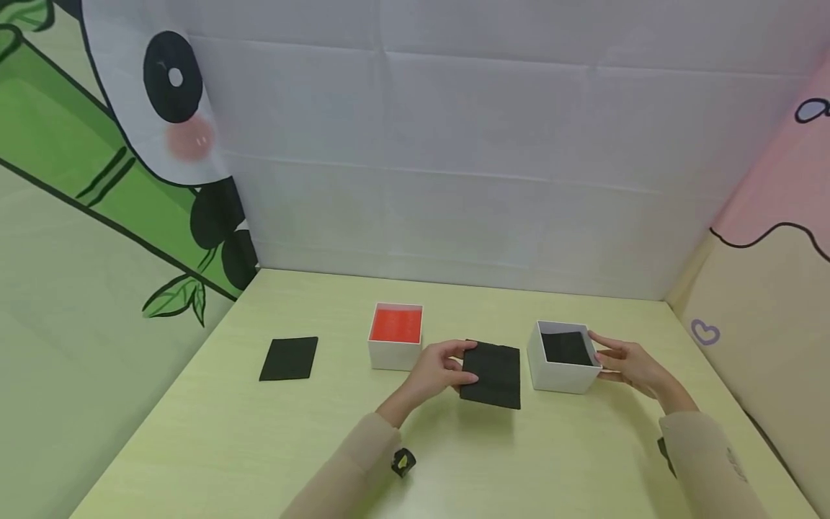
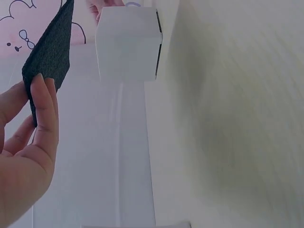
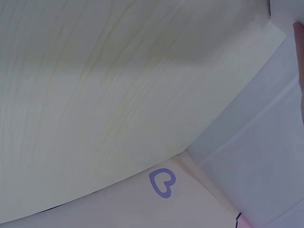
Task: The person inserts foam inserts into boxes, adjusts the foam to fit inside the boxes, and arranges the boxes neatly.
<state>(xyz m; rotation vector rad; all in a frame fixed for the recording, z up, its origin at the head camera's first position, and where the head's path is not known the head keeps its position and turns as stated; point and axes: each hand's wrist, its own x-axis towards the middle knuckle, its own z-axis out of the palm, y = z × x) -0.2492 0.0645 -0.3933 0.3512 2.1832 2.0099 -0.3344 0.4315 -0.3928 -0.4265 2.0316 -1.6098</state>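
My left hand (image 1: 436,371) pinches a black felt square (image 1: 491,375) by its left edge, thumb against fingers, above the table. The left wrist view shows the same felt (image 2: 51,54) tilted, with the left hand (image 2: 35,142) at its lower end. My right hand (image 1: 635,369) touches the right side of a white open-topped box (image 1: 560,378), its fingers spread along the rim and wall. Inside that box lies a black piece (image 1: 565,349). Only a finger (image 3: 299,52) of the right hand shows in the right wrist view, against the box wall (image 3: 285,10).
A second white box (image 1: 395,355) holding a red piece (image 1: 396,326) stands left of the felt in my hand. Another black square (image 1: 289,358) lies flat on the table (image 1: 214,447) at the left. A white backdrop (image 1: 454,180) rises behind the table.
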